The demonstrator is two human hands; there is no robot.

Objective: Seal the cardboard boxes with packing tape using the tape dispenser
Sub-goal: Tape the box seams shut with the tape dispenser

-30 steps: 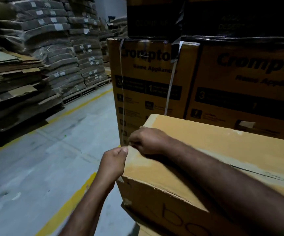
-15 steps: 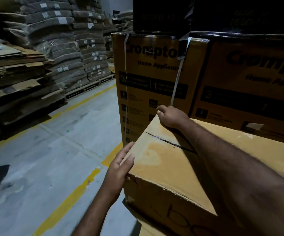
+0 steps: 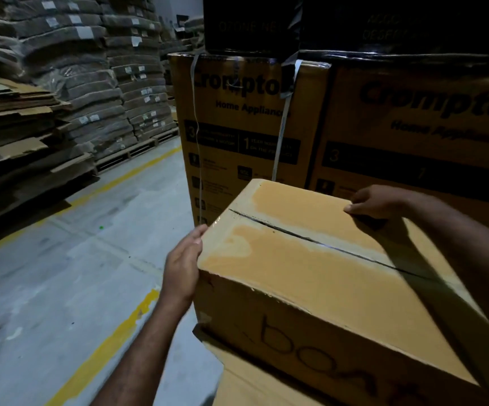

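The cardboard box (image 3: 310,276) sat in the lower right of the frame, plain brown, stacked on another carton (image 3: 249,385) whose top edge peeked out beneath it. The left hand (image 3: 183,268) was flat against the box's left end, just under the near top corner, with straight fingers together and pointing up. Across the top, the right hand (image 3: 375,202) held the far edge: the thumb lay on the lid and the fingers folded down behind it (their tips out of sight). So the box was between the two hands, one at its left end, one at its far edge.

The centre seam (image 3: 310,238) ran diagonally across the lid from the left corner toward the right forearm, with a pale, glossy band on either side of it. Dark handwritten letters (image 3: 310,356) marked the near face.

Behind, filling centre and upper right, stood tall printed Crompton cartons (image 3: 237,159), with a white strap (image 3: 281,136) hanging down the front of one and black boxes (image 3: 249,24) on top. At left, flattened cardboard (image 3: 17,127) and wrapped bundles (image 3: 91,68) were piled high. A yellow line (image 3: 114,341) crossed the grey floor (image 3: 61,273) at lower left.
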